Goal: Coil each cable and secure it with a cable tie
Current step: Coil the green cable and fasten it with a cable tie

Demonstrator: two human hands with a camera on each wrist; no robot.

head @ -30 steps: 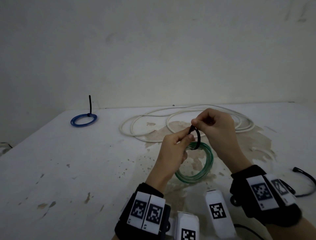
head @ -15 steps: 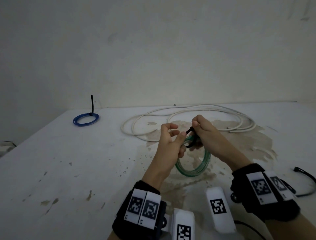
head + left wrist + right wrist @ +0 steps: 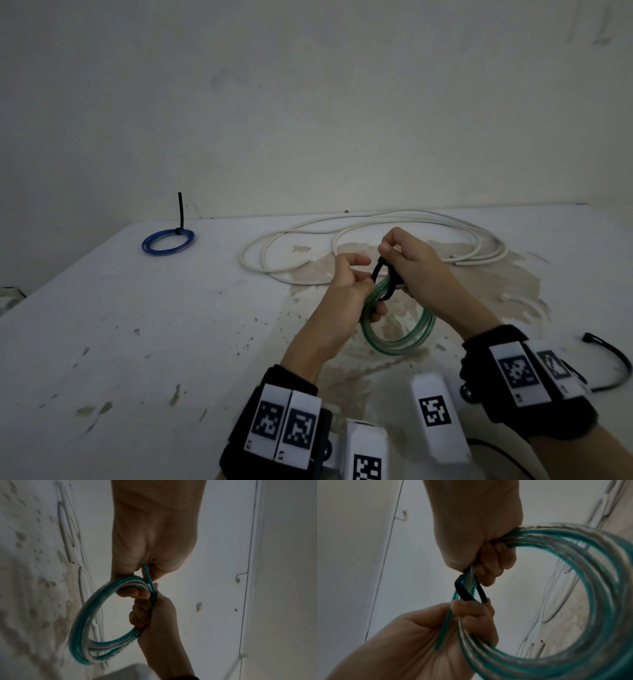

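Observation:
The green translucent cable coil [image 3: 397,337] hangs between both hands, low over the stained white table [image 3: 137,342]. A black cable tie [image 3: 384,278] loops around its top strands. My left hand [image 3: 356,286] has the coil [image 3: 89,618] running through its curled fingers and pinches the tie's [image 3: 465,593] loop at its lower end. My right hand [image 3: 399,265] grips the coil [image 3: 573,547] beside the tie, and the tie [image 3: 153,597] sticks out of the top of its fist. A short loose end of green cable [image 3: 442,627] lies across the left palm [image 3: 419,635].
A blue coil [image 3: 168,241] with an upright black tie tail lies at the back left. A long white cable [image 3: 376,219] sprawls loosely behind the hands. A spare black cable tie [image 3: 613,365] lies at the right edge. A wall stands close behind the table.
Both hands came down and closer to the green coil. The wide black tie loop held up a second ago is now smaller and drawn round the coil's strands, and the coil's top is lifted.

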